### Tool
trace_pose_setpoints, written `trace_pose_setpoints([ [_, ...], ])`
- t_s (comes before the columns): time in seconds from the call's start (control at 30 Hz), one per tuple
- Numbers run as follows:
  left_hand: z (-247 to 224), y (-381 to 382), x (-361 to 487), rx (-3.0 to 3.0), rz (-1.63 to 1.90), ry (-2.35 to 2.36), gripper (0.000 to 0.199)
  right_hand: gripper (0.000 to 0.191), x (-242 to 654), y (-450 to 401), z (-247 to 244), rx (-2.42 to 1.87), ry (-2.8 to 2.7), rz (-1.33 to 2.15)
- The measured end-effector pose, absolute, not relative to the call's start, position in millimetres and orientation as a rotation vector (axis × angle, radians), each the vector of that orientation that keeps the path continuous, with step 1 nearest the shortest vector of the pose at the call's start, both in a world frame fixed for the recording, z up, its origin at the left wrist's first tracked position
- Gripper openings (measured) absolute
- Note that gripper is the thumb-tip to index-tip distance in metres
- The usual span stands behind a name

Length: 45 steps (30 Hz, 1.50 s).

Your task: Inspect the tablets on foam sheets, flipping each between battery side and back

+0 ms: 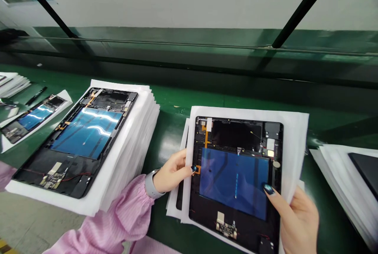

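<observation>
The left hand point(174, 173) pinches the left edge of an open tablet point(236, 185) together with the white sheet point(295, 139) behind it, its thumb at an orange ribbon connector point(198, 170). The right hand point(299, 210) grips the opposite side, thumb tip on the right margin of the blue battery point(224, 177), fingers out of sight behind the sheet. The tablet is between the two hands, tilted toward the wearer; whether its lower edge touches anything cannot be told. The likeliest harm seems to sit under the thumbs: a hard press could dent the battery, and a sideways slip could crease or unseat the ribbon. The exposed circuit board point(226, 226) at the bottom could suffer from a careless touch as well. The loose sheet might slide against the tablet's back and weaken both grips. Just beyond, another sheet with a dark panel point(179, 197) shows past the tablet's left side, where a dropped corner could scratch it. Near the left forearm on the green table point(171, 126) rises a tall sheet stack point(130, 151), another opened tablet point(82, 134) on top; a nudge from the sleeve point(121, 214) could shift its uneven layers.
</observation>
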<state>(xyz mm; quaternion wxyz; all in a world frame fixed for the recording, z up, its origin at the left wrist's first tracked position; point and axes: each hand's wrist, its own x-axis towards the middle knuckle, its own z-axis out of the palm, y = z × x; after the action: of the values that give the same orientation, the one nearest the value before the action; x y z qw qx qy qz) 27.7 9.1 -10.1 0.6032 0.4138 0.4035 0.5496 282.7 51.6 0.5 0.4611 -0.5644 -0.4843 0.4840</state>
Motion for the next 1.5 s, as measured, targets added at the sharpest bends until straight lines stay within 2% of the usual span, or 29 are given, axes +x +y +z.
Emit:
trace_pose_setpoints([
  [0.37,-11,9,27,0.96,1.263,0.957,0.028,0.024,287,47,-5,-1.382,-1.161,1.217],
  [0.8,-13,10,28,0.92,1.277,0.934,0.02,0.028,283,57,-4,-1.418,-1.218,1.188],
  [1.17,-12,10,29,0.953,1.274,0.967,0.023,0.033,282,61,-5,-1.37,-1.214,1.241],
  [1.5,-20,8,22,0.966,1.339,0.95,0.035,0.039,276,61,-1,-1.353,-1.264,1.392],
])
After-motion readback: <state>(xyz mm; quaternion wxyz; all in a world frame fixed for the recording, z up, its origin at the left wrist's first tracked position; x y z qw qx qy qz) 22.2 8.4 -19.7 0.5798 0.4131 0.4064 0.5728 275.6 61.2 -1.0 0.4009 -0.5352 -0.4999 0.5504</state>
